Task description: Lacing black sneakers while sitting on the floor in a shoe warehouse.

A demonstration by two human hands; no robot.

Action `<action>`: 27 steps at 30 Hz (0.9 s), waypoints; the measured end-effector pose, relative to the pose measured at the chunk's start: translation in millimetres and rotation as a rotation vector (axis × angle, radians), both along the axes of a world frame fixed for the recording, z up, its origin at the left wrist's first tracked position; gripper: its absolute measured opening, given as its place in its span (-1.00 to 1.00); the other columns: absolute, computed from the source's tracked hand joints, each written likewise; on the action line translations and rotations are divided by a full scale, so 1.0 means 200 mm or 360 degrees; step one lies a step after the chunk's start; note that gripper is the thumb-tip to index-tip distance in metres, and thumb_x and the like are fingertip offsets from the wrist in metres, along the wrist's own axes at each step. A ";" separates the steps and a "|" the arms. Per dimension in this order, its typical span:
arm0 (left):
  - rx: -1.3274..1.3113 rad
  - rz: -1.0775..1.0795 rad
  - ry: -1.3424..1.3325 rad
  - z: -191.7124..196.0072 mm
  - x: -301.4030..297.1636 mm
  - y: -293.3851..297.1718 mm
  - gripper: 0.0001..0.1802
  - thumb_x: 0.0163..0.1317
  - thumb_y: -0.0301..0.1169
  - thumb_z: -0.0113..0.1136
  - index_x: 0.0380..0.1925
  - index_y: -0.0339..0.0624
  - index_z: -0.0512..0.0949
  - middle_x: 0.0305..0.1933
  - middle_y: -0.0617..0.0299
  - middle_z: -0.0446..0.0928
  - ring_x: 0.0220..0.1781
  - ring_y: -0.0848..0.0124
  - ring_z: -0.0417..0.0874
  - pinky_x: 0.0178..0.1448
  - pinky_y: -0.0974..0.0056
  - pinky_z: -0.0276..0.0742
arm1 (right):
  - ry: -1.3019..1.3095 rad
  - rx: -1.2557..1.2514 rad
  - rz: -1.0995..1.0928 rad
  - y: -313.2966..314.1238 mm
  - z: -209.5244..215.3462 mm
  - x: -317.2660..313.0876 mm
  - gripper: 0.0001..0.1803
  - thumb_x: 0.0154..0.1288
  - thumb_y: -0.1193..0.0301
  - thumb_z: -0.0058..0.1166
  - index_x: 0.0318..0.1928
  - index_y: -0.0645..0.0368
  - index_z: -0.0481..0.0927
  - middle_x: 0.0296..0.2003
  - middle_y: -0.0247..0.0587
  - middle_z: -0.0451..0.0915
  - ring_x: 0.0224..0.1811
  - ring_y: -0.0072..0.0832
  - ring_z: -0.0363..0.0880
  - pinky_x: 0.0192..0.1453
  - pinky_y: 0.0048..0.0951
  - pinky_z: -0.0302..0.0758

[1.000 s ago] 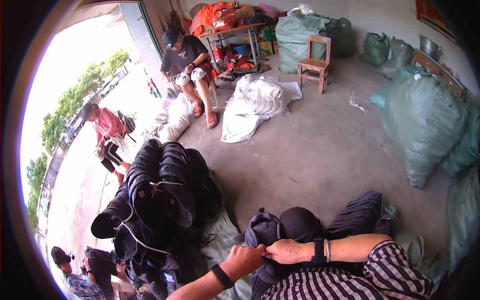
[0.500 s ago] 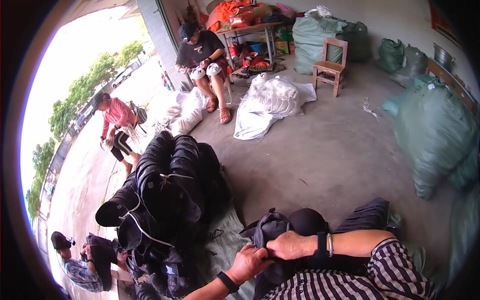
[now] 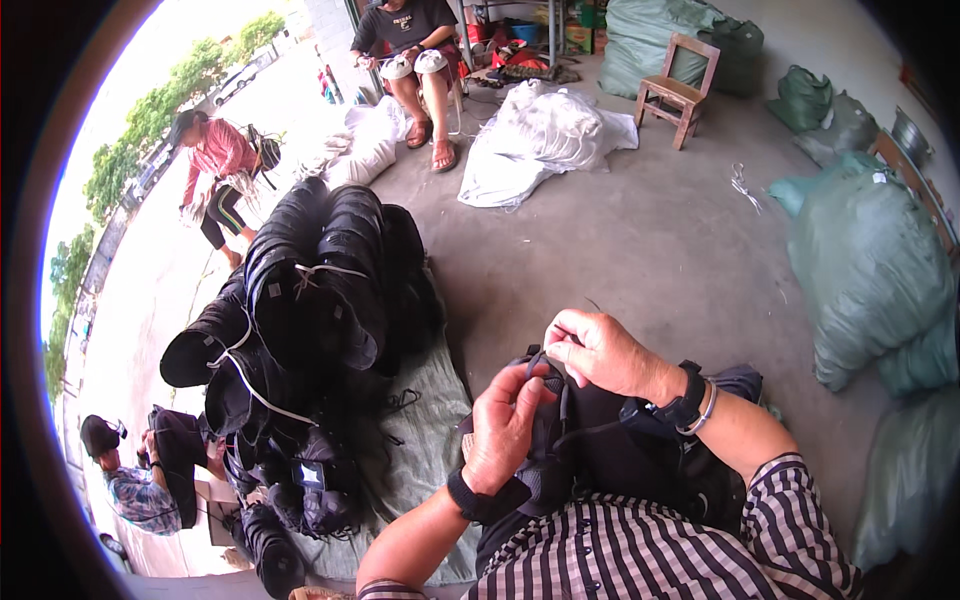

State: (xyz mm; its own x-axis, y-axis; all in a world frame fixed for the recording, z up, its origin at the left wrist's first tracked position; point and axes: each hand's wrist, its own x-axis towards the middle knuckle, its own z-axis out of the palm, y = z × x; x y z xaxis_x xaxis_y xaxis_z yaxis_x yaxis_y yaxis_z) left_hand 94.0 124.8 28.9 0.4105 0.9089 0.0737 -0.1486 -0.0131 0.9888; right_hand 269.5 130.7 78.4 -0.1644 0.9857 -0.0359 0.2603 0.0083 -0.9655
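Note:
A black cap (image 3: 590, 440) rests in my lap. My left hand (image 3: 505, 425) grips its left side, fingers wrapped over the fabric. My right hand (image 3: 600, 350) pinches the cap's top edge, where a thin black strap or cord shows between the fingers. Both wrists wear black bands, and the right wrist also has a silver bangle. Striped shirt sleeves cover my arms at the bottom of the view.
Tied stacks of black caps (image 3: 300, 310) lie on a grey sheet (image 3: 420, 450) to my left. Large green sacks (image 3: 870, 260) stand right. White bags (image 3: 540, 140) and a wooden chair (image 3: 680, 95) sit farther off. Other people work nearby: one seated (image 3: 410, 40), one bending (image 3: 215, 165), one at lower left (image 3: 135, 475).
My head has tilted down, so the hands sit higher and larger in view. Both hands have shifted up on the cap, the right now pinching its top edge.

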 end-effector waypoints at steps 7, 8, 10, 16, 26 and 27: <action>-0.0223 -0.0037 -0.0128 0.04 0.00 -0.06 -0.77 0.37 -0.36 0.00 -0.14 -0.30 0.51 -0.37 0.23 0.59 -0.40 0.56 0.56 -0.27 0.45 0.51 | 0.0246 -0.0303 0.0027 0.00 0.00 0.06 -0.74 0.45 0.31 -0.21 -0.28 0.20 0.47 -0.55 -0.38 0.49 -0.62 -0.73 0.41 -0.51 -0.71 0.32; -0.0229 -0.0032 -0.0128 0.05 0.01 -0.06 -0.77 0.37 -0.36 0.00 -0.14 -0.30 0.51 -0.37 0.23 0.59 -0.40 0.56 0.56 -0.27 0.45 0.51 | 0.0297 -0.0405 0.0010 0.00 -0.02 0.07 -0.66 0.45 0.21 -0.24 -0.21 0.19 0.51 -0.46 -0.37 0.54 -0.51 -0.70 0.48 -0.44 -0.69 0.36; -0.0412 0.0061 -0.0152 0.12 0.02 -0.07 -0.77 0.37 -0.36 0.01 -0.13 -0.29 0.52 -0.34 0.20 0.61 -0.42 0.55 0.58 -0.30 0.45 0.51 | 0.0395 -0.0395 0.0001 -0.01 -0.06 0.05 -0.65 0.45 0.19 -0.23 -0.19 0.19 0.52 -0.41 -0.35 0.56 -0.45 -0.68 0.50 -0.41 -0.66 0.38; -0.0160 0.0101 0.0000 0.03 0.04 -0.06 -0.78 0.35 -0.38 0.03 -0.16 -0.32 0.54 -0.36 0.22 0.61 -0.42 0.58 0.56 -0.32 0.49 0.49 | 0.1069 -0.0522 0.0165 -0.05 -0.16 -0.05 -0.60 0.43 0.15 -0.17 -0.05 0.23 0.52 -0.18 -0.29 0.54 -0.23 -0.59 0.50 -0.18 -0.49 0.48; 0.1136 0.0409 0.1014 0.00 -0.01 -0.06 -0.77 0.03 -0.52 0.25 -0.25 -0.15 0.61 -0.16 0.19 0.57 -0.07 0.13 0.48 0.03 0.16 0.40 | 0.1095 -0.0643 -0.0149 -0.04 -0.34 -0.10 -0.67 0.43 0.27 -0.18 -0.23 0.25 0.57 -0.28 -0.22 0.60 -0.23 -0.55 0.56 -0.11 -0.50 0.50; 0.1021 0.0331 0.1057 -0.04 -0.07 -0.07 -0.67 0.01 -0.48 0.28 -0.14 -0.13 0.58 0.04 0.13 0.49 0.09 0.10 0.41 0.16 0.11 0.34 | 0.0997 -0.0753 -0.0192 -0.02 -0.42 -0.08 -0.67 0.43 0.26 -0.19 -0.25 0.24 0.57 -0.28 -0.22 0.60 -0.24 -0.55 0.56 -0.11 -0.50 0.51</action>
State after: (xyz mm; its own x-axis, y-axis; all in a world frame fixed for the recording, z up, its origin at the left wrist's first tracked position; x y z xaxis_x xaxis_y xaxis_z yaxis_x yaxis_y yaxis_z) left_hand 80.6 109.9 20.9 0.3823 0.8357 0.3942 0.5085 -0.5465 0.6654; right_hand 252.7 127.0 -4.7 -0.1858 0.9013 -0.3914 -0.3594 -0.4330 -0.8266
